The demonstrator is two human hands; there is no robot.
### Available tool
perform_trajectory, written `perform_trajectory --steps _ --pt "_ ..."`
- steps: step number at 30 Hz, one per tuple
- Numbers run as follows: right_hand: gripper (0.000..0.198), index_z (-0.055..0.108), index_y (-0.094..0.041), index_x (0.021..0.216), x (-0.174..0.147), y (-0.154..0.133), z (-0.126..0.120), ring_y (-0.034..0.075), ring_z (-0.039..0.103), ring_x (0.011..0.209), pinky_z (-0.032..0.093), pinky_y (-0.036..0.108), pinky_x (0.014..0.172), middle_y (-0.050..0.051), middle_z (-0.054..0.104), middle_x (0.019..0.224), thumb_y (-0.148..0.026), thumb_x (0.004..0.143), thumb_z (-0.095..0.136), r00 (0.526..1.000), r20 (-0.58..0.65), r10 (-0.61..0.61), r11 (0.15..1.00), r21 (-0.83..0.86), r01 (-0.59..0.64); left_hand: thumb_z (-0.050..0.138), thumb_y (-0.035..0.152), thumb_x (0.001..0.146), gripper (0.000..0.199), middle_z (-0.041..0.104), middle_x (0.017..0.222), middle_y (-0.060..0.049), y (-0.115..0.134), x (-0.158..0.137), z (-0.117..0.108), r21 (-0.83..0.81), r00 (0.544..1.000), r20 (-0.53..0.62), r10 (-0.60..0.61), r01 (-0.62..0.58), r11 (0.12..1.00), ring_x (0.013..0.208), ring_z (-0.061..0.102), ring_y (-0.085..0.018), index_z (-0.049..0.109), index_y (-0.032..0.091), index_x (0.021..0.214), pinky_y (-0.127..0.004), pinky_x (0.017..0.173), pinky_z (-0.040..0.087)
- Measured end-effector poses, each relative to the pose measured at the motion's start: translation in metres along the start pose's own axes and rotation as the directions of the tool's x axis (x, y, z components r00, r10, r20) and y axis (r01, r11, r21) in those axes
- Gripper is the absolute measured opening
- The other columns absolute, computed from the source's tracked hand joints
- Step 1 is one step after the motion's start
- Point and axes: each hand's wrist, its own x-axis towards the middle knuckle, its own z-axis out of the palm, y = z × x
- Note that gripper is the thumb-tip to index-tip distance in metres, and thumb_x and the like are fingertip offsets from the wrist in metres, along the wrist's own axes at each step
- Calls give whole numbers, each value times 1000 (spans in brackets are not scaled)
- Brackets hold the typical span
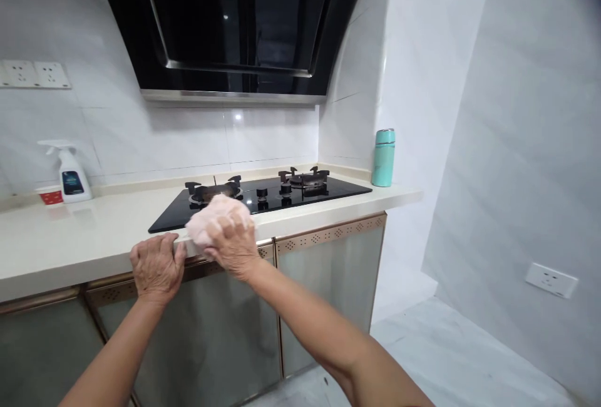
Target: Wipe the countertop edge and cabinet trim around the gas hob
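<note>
My right hand (233, 245) is closed around a bunched pale pink cloth (218, 216), at the front edge of the black glass gas hob (171, 214). The cloth covers the hob's near edge in front of the left burner (215, 191). Resting on the countertop's front edge just left of the cloth, my left hand (158, 266) holds nothing; its fingers are bent over the edge and the thumb is apart. Two black knobs (274, 193) stand between the left burner and the right burner (305, 178).
A white spray bottle (72, 175) and a red-and-white cup (49, 195) stand at the back left of the white countertop (113, 219). A turquoise flask (384, 159) stands right of the hob. Overhead hangs a black range hood (239, 25). Glass-fronted cabinets (216, 332) lie below.
</note>
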Motion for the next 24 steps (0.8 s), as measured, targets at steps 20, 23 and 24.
perform_trajectory --steps 20,23,24 --pt "35 79 -27 112 -126 365 -66 32 58 101 42 48 84 22 67 113 -48 86 70 932 27 362 931 26 -363 39 41 99 42 67 106 -18 9 1 -4 2 999 -12 -34 34 999 108 52 -35 70 15 112 -53 106 35" --pt "31 82 -30 101 -111 358 -64 30 56 88 38 48 74 21 68 99 -53 87 67 917 4 399 917 -2 -399 41 40 97 37 66 103 -16 14 1 -1 -12 997 -31 -74 74 997 106 52 -34 70 18 107 -53 105 34" --pt "30 82 -31 100 -104 349 -61 30 55 87 37 48 73 21 68 100 -54 88 66 918 0 395 918 -9 -395 42 39 96 36 66 103 -15 15 1 0 -21 996 -35 -85 84 996 106 52 -34 69 19 106 -53 105 34"
